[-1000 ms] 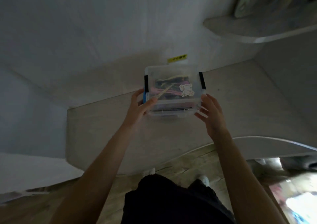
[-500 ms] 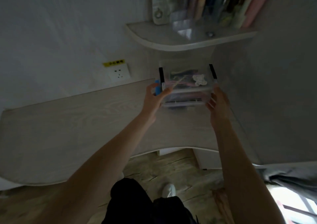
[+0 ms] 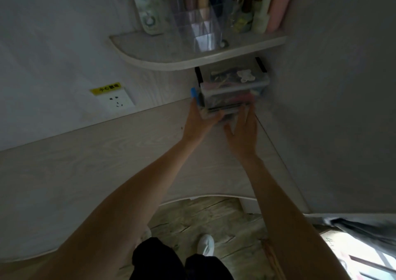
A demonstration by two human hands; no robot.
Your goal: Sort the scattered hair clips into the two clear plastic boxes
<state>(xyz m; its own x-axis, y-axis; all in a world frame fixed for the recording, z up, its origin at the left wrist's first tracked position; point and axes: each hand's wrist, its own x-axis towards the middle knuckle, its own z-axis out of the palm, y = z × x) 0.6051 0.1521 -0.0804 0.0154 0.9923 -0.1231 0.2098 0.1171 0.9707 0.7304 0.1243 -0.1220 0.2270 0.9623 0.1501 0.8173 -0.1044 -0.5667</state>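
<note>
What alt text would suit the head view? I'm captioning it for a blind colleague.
Two bare hands, the left hand and right hand, press a stack of two clear plastic boxes full of hair clips into the desk corner, under a curved wall shelf. A wall socket sits to the left.

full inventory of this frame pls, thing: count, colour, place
Clear plastic boxes: two, stacked, hair clips inside; desk's back right corner, under the shelf.
White bear sticker: one; top box lid.
Pale wood-grain desk: one; across the middle.
Rounded white corner shelf: one; above the boxes.
Clear acrylic organiser: one; on the shelf.
White wall socket: one, yellow label above; left wall.
White shoe: one; floor.
Left hand: grips the stack's left end.
Right hand: fingers against the stack's front.
</note>
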